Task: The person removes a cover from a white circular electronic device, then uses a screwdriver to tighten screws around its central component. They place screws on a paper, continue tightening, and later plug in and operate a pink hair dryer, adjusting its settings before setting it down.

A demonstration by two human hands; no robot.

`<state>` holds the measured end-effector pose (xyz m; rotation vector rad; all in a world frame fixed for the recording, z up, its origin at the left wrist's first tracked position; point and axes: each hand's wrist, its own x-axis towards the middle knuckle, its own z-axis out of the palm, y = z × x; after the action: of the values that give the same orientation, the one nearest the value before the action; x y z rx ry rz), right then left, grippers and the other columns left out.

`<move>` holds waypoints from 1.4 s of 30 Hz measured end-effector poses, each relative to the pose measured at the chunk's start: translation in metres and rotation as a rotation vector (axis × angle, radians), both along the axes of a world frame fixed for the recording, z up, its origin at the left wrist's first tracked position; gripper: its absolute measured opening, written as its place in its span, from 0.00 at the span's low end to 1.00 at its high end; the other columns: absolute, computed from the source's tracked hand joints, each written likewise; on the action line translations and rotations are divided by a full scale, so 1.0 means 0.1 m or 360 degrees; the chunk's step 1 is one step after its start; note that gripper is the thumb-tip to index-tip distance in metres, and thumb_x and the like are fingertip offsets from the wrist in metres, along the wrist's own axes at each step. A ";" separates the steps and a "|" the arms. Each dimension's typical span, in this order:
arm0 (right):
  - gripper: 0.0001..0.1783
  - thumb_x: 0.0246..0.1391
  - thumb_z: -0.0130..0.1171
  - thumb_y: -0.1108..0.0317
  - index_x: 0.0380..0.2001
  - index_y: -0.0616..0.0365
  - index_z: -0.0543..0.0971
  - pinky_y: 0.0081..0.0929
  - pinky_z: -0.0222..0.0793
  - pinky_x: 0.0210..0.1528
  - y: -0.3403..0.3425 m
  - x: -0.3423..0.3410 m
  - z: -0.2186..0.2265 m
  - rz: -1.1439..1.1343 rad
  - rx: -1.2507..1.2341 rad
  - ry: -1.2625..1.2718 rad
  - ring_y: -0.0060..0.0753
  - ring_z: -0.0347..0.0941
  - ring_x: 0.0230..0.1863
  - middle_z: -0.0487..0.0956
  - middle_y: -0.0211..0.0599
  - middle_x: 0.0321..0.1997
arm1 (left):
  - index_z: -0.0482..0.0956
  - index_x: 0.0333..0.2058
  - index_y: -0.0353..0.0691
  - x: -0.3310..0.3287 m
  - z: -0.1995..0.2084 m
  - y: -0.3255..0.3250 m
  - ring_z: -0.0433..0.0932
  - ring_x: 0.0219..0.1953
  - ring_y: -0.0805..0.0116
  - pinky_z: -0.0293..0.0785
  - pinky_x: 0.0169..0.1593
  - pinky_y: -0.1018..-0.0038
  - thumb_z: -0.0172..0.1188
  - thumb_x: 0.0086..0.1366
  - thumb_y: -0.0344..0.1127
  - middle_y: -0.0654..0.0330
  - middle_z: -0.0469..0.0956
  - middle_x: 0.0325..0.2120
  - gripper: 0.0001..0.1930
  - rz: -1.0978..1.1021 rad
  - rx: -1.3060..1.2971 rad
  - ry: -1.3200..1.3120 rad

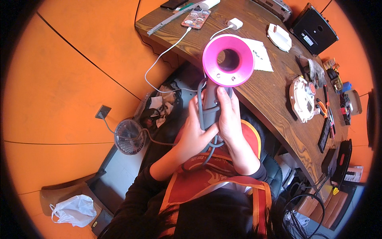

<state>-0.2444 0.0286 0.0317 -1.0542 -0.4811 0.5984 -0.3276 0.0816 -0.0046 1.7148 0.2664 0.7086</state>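
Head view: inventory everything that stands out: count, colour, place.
Hair dryer: 1, pink and grey, centre
Table: 1, brown, centre to right
Phone: 1, patterned, table's upper left
Charger plug: 1, white, right of phone
Paper: 1, white, right of hair dryer
Flat part: 1, white, table's back
Rounded device: 1, white, table's right
Gloves: count unclear, grey, beyond rounded device
Boxy case: 1, black, upper right
Fan: 1, greyish, left
Plastic bag: 1, white, lower left
Small tools: count unclear, mixed, right edge
Apron: 1, red, worn
Left hand: 1, bare, gripping hair dryer
Right hand: 1, bare, gripping hair dryer
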 end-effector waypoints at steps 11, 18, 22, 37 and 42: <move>0.34 0.47 0.59 0.63 0.53 0.66 0.59 0.37 0.66 0.46 -0.24 -0.27 0.48 0.0830 0.0135 -0.0330 0.44 0.72 0.44 0.73 0.50 0.42 | 0.47 0.58 0.35 -0.17 0.04 0.08 0.67 0.53 0.59 0.63 0.53 0.67 0.60 0.52 0.27 0.47 0.64 0.50 0.38 0.0127 -0.0178 0.0044; 0.33 0.51 0.54 0.61 0.54 0.68 0.56 0.41 0.63 0.49 -0.13 -0.36 0.57 0.0791 0.0398 -0.0662 0.57 0.68 0.47 0.68 0.60 0.45 | 0.46 0.58 0.34 -0.21 0.04 0.11 0.68 0.51 0.61 0.65 0.51 0.68 0.59 0.53 0.26 0.48 0.65 0.49 0.38 0.0164 -0.0160 0.0080; 0.29 0.52 0.53 0.61 0.51 0.67 0.57 0.41 0.63 0.48 -0.10 -0.40 0.55 0.0617 0.0471 -0.0808 0.56 0.67 0.46 0.68 0.60 0.43 | 0.45 0.59 0.34 -0.27 0.06 0.14 0.69 0.50 0.62 0.66 0.50 0.69 0.58 0.53 0.25 0.48 0.66 0.49 0.38 0.0182 -0.0136 0.0091; 0.27 0.54 0.45 0.66 0.57 0.64 0.61 0.32 0.52 0.61 -0.22 0.23 0.22 0.0016 -0.0153 -0.0378 0.35 0.59 0.59 0.65 0.44 0.55 | 0.47 0.58 0.32 0.11 0.46 -0.08 0.69 0.50 0.60 0.65 0.52 0.66 0.57 0.55 0.25 0.46 0.66 0.48 0.36 0.0003 -0.0193 -0.0074; 0.30 0.48 0.44 0.66 0.56 0.65 0.62 0.32 0.54 0.60 -0.37 0.23 0.12 0.0089 -0.0288 -0.0623 0.40 0.59 0.59 0.62 0.47 0.57 | 0.51 0.57 0.31 0.11 0.42 -0.07 0.68 0.51 0.56 0.64 0.53 0.64 0.58 0.52 0.25 0.44 0.66 0.48 0.35 -0.0041 -0.0258 -0.0092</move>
<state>-0.2215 -0.0083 0.0439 -1.3428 -0.8113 0.4908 -0.3169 0.0746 0.0378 1.5387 0.2538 0.6976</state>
